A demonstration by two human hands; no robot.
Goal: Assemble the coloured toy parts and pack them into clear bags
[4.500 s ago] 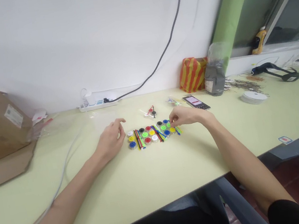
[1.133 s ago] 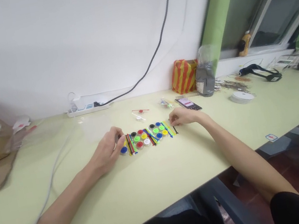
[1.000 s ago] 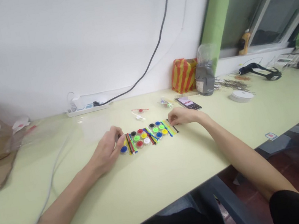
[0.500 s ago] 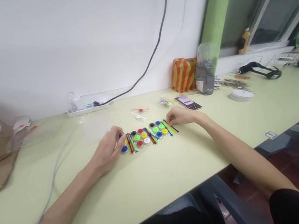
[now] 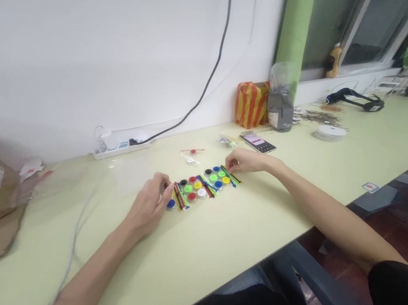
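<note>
The left forearm (image 5: 86, 270) is stretched inward from the lower left corner, low over the pale table (image 5: 219, 239), and a white cable (image 5: 69, 252) is seen beside it. The left hand (image 5: 151, 199) is held on its side at the left end of the row, with the fingers curled and the thumb pointed toward the blue disc (image 5: 170, 204); whether anything is gripped there cannot be told.

The right forearm (image 5: 313, 201) is angled up and inward from a black sleeve (image 5: 390, 282), with the wrist bent. The right hand (image 5: 245, 160) is lowered at the row's opposite end, fingers folded down and fingertips drawn together at the upper ends of the right-hand arrow bundle (image 5: 232, 177); whether an arrow is pinched cannot be made out.

Between the hands, coloured discs (image 5: 198, 185) on clear round bases are set out in small blocks, parted by the left-hand arrow bundle (image 5: 179, 197) and the middle arrow bundle (image 5: 206, 185). Behind the row, a red spinner (image 5: 193, 151) and a white spinner (image 5: 190, 161) are laid near each other.
</note>
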